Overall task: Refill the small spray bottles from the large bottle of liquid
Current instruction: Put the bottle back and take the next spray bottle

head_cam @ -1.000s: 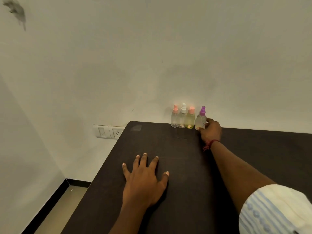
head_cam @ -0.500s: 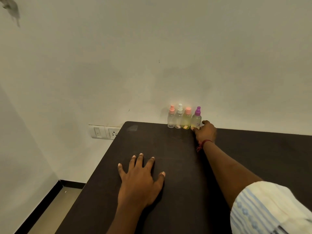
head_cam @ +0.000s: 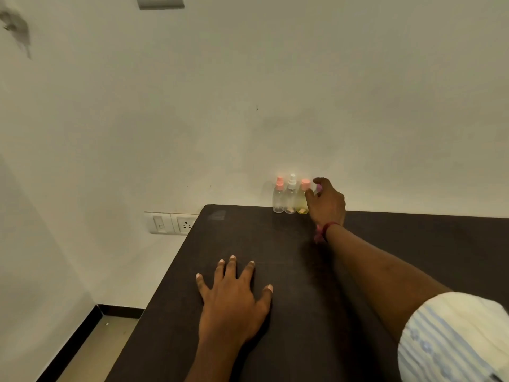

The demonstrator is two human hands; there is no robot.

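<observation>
Matte dark table [head_cam: 248, 232] meets a plain pale wall [head_cam: 275, 106]. At the table's far edge stand three small clear plastic spray bottles [head_cam: 290, 198], pink- and white-capped. Just beside them the right hand [head_cam: 326, 202] curls round a purple-capped bottle [head_cam: 319, 187], hiding most of it. The left hand [head_cam: 234, 301] lies flat mid-table, fingers spread.

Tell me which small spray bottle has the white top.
The second bottle from the left. Its top is white; the first bottle and third bottle have pink tops, and the fourth bottle, behind the right hand, shows purple.
</observation>
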